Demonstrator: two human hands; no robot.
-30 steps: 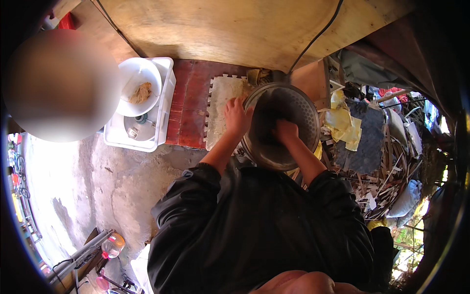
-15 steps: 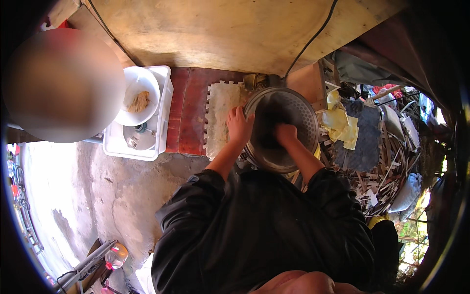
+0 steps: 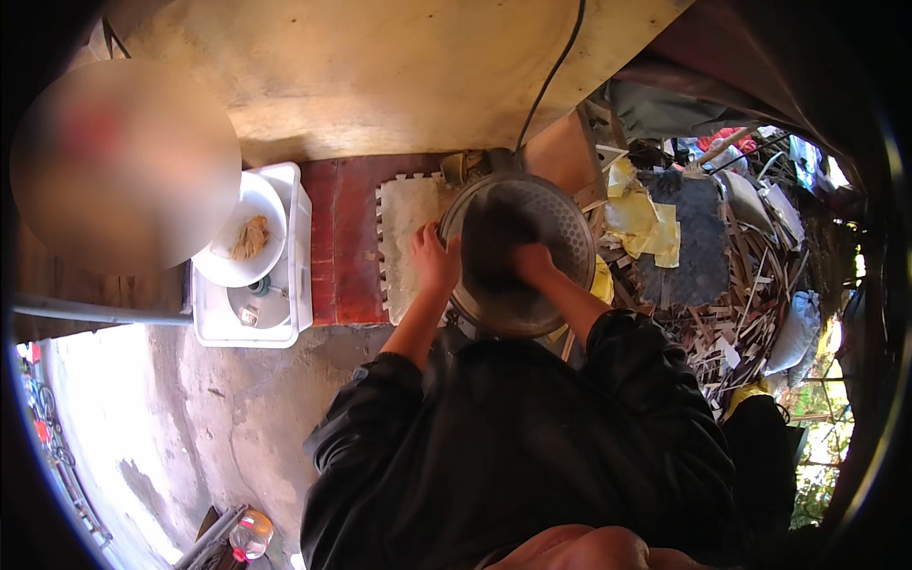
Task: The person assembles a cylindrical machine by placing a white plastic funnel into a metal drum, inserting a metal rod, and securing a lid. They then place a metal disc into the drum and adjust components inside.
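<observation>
Your left hand is at the round metal pan's rim, fingers loosely spread. Your right hand reaches inside; I cannot tell its fingers' state.

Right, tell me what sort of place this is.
Probably a makeshift kitchen or work corner: the round metal vessel and white bowl suggest food work, while scrap wood, perhaps fuel, lies heaped on the right.

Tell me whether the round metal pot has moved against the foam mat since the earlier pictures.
No, the round metal pot keeps its place to the right of the foam mat; the whole view has shifted instead.
</observation>
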